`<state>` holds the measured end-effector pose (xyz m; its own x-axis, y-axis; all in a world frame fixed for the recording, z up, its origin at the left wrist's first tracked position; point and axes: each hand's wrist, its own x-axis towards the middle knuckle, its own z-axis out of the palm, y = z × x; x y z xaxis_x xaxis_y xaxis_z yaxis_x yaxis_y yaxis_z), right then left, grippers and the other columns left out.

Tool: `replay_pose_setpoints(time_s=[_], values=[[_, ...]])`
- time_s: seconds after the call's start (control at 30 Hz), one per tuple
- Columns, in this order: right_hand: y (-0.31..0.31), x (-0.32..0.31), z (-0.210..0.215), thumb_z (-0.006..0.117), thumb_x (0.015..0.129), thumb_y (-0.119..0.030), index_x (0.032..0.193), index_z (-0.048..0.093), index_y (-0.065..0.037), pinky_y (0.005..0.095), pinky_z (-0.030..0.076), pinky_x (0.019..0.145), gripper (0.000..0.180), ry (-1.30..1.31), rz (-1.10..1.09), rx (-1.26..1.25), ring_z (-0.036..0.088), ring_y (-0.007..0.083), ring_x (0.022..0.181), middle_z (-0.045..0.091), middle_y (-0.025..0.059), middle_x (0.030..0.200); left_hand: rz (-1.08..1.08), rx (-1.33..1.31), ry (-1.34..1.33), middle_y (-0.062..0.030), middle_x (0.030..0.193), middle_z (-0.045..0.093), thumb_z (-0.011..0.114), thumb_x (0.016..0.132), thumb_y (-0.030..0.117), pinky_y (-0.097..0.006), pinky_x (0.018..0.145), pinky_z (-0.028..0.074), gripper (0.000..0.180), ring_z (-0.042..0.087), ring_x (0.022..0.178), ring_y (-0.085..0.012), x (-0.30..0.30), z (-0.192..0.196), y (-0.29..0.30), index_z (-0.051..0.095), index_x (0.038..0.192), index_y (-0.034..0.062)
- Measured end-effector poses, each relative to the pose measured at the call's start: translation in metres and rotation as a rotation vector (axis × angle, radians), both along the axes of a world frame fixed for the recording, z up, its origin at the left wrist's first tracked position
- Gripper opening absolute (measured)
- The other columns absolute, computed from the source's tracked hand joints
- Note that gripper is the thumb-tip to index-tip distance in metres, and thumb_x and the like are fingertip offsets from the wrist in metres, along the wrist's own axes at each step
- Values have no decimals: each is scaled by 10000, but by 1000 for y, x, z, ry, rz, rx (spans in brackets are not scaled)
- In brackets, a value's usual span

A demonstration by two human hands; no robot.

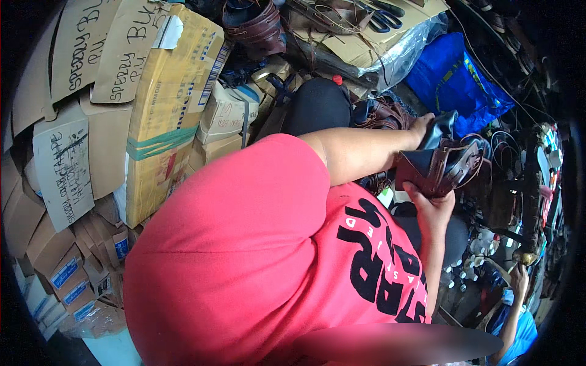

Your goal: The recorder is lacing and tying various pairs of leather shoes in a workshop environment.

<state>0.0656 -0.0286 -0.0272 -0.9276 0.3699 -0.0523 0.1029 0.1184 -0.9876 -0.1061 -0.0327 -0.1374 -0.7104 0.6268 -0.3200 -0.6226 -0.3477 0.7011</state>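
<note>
A dark brown leather shoe upper [416, 175] with pale laces is held in front of my red shirt. My right hand [434, 210] grips its lower edge, thumb on the near face and the other fingers partly hidden. At its far side, my left hand [420, 129] is closed against a shiny black leather piece [442, 127]; most of its fingers are hidden behind the leather. I cannot tell whether the black piece is joined to the brown upper. Beside my left forearm lies a bundle of brown laced leather pieces [389, 117].
Stacked cardboard boxes [110, 128] fill the left side, with a long yellow taped carton [174, 110] among them. A blue plastic bag [455, 79] lies beyond my hands. Scissors [386, 15] rest on cardboard at the top. Small bottles [473, 265] and another person's hand [519, 282] are at lower right.
</note>
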Motion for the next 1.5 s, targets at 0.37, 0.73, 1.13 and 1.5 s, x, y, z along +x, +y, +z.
replay_pose_setpoints(time_s=[0.37, 0.73, 1.13, 1.5], values=[[92, 88, 49, 715, 675, 19, 797, 665, -18, 227, 434, 612, 137, -112, -53, 443, 560, 77, 666, 626, -1, 727, -621, -307, 131, -12, 902, 554, 559, 827, 328, -344, 633, 469, 251, 580, 712, -178, 22, 64, -3, 524, 977, 130], [84, 162, 88, 759, 594, -122, 952, 626, -31, 329, 470, 760, 393, -594, -167, 933, 602, 243, 843, 610, 128, 928, -551, -275, 337, -8, 967, 584, 573, 841, 275, -270, 706, 433, 223, 581, 826, -134, 26, 67, 7, 543, 990, 112], [73, 167, 41, 794, 515, -178, 1011, 613, -150, 415, 425, 814, 529, -551, -70, 741, 522, 340, 903, 535, 144, 986, -908, -284, 1050, -27, 737, 575, 620, 801, 322, -237, 603, 449, 303, 525, 676, -87, 108, 89, 61, 612, 900, 36], [65, 138, 47, 696, 663, -276, 751, 586, -61, 375, 446, 684, 258, -750, 301, 951, 594, 264, 765, 612, 110, 783, -685, -210, 1432, -103, 744, 542, 581, 778, 178, -297, 595, 439, 177, 526, 648, -175, 129, 121, 50, 591, 855, 19]])
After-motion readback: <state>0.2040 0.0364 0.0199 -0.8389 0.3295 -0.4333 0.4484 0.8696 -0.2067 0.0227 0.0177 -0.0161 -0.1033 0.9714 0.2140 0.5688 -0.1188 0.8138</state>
